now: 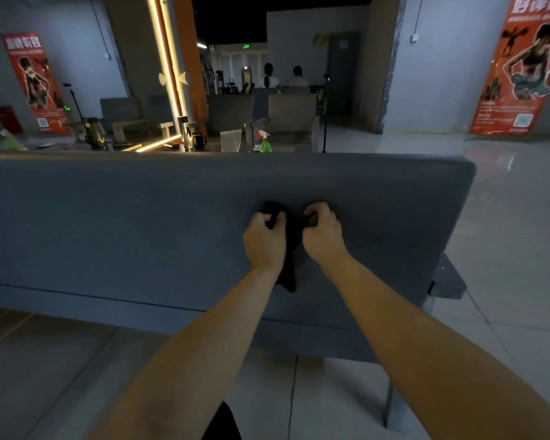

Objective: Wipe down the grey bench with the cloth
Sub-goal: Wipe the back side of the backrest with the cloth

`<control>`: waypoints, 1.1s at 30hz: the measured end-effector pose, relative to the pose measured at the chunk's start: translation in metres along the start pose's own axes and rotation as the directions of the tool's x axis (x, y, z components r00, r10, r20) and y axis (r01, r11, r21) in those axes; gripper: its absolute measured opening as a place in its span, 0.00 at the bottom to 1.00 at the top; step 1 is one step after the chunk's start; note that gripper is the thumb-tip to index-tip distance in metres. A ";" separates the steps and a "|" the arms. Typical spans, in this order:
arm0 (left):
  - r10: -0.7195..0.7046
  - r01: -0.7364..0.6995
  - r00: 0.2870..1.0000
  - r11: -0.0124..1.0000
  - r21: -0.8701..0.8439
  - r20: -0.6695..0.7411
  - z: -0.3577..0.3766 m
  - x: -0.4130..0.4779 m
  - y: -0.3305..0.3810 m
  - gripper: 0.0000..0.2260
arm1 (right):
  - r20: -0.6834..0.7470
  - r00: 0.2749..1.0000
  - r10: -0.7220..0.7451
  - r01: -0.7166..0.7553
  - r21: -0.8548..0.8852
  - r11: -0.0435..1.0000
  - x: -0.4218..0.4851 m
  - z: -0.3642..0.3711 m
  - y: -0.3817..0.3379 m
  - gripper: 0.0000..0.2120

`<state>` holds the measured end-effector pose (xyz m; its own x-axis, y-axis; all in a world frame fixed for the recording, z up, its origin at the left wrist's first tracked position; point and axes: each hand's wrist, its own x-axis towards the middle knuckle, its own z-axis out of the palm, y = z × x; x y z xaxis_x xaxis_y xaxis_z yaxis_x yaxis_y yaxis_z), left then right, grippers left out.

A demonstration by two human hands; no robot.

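hanging between both hands, the cloth (289, 274) is black and bunched into a rope. its upper part is gathered at the fingers and a limp tail droops below the wrists. it lies in front of the broad upright panel of the grey bench (124, 223), right of the panel's middle; whether it touches the fabric cannot be told. the bench is matte grey upholstery with rounded corners and a seam running low across it.

beyond its top edge stand a green spray bottle (265, 145) with a red-and-white trigger, a pale translucent bin (231, 140) just beside it, and a dark mug (199, 140). their contents cannot be made out.

the left hand (262, 239) and right hand (323, 236) are close together, knuckles up, fingers curled tight around the cloth. both bare forearms reach forward, nearly straight.
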<state>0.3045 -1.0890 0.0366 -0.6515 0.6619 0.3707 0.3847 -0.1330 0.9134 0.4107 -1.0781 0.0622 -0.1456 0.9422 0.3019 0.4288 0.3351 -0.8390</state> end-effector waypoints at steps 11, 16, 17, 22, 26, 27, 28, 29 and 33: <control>0.000 -0.006 0.993 0.999 0.052 0.115 -0.001 0.016 0.004 0.08 | -0.040 0.999 0.007 -0.002 0.121 0.993 -0.004 0.008 0.006 0.19; -0.144 0.143 0.989 0.989 -0.040 -0.038 -0.035 0.041 -0.020 0.08 | -0.068 0.998 -0.003 0.012 0.126 0.992 -0.008 0.010 0.006 0.18; -0.154 0.151 0.987 0.986 -0.065 -0.050 -0.033 0.040 -0.020 0.09 | -0.074 0.997 0.000 0.009 0.121 0.993 -0.008 0.010 0.006 0.18; -0.185 0.168 0.976 0.976 -0.141 -0.119 -0.012 0.019 -0.012 0.11 | -0.055 0.998 -0.002 0.010 0.141 0.990 -0.008 0.007 0.006 0.19; -0.053 0.051 0.999 0.989 -0.140 -0.011 0.012 0.003 0.003 0.12 | -0.055 0.998 0.009 0.000 0.168 0.986 -0.005 0.003 0.007 0.19; -0.016 0.019 0.999 0.993 -0.117 0.030 0.019 -0.002 0.007 0.11 | -0.054 0.998 0.027 -0.016 0.190 0.982 -0.006 0.003 0.008 0.19; 0.008 -0.002 0.998 0.995 -0.099 0.057 0.024 -0.006 0.011 0.11 | -0.047 0.998 0.050 -0.038 0.215 0.976 -0.006 0.002 0.009 0.18; 0.021 -0.015 0.997 0.996 -0.084 0.071 0.027 -0.005 0.013 0.11 | -0.034 0.997 0.066 -0.056 0.235 0.970 -0.005 0.000 0.009 0.18; 0.048 -0.048 0.993 0.999 -0.006 0.112 0.016 0.011 0.008 0.10 | -0.071 0.995 0.065 -0.045 0.246 0.968 -0.008 0.007 0.006 0.20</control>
<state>0.3111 -1.0711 0.0455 -0.5550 0.7330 0.3932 0.4113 -0.1691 0.8957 0.4077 -1.0838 0.0516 -0.0539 0.9589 0.2784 0.2029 0.2835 -0.9372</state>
